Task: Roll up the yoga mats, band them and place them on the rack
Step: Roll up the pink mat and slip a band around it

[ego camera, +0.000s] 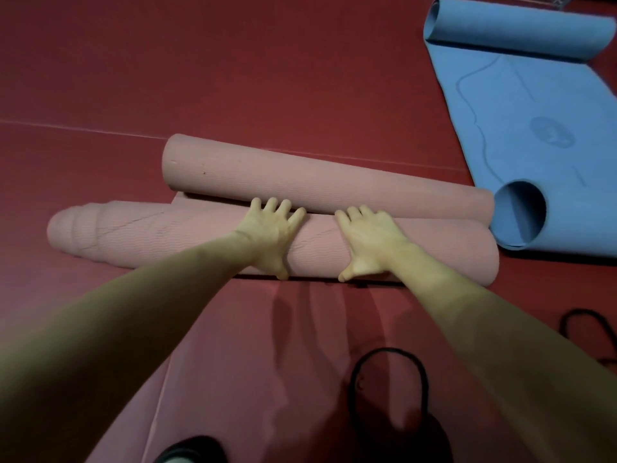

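We see left hand and right hand flat, fingers spread, pressing on pink mat roll; nothing gripped.

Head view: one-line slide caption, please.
Both hands, left hand and right hand, press flat on a pink mat being rolled.

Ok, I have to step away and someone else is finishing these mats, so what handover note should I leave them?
Left hand and right hand: both flat, pressing the nearer pink roll.
Far end of the pink mat has curled into its own roll, touching the nearer one.
Blue mat lies right, only its ends curled.
Black band lies near, on the floor.
Done: pink nearly rolled.
Left: finish, band both, rack them; no rack visible.
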{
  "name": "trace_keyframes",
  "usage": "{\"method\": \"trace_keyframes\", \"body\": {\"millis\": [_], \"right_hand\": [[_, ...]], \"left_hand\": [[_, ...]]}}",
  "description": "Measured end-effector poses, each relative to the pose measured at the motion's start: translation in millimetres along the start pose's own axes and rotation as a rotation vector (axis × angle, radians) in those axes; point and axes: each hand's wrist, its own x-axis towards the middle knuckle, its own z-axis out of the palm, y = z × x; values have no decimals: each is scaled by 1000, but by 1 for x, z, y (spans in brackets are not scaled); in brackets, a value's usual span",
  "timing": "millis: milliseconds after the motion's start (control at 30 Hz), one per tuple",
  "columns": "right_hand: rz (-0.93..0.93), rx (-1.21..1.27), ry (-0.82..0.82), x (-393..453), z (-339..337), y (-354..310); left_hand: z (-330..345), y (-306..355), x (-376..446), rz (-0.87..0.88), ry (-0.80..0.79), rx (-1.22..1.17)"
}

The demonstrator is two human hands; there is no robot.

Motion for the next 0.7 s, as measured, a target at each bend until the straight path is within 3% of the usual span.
{"method": "trace_keyframes", "body": {"millis": [233,367,567,700], "right_hand": [[-131,5,-11,-28,1,4],[126,355,24,-14,-1,9],[330,411,-142,17,9,12],[461,427,-149,29,7,17]], "left_hand": [[3,14,-28,58,18,-12],[3,15,-30,52,31,-24],[7,8,-27,68,21,-57],[8,-6,-18,45,-8,-200]]}}
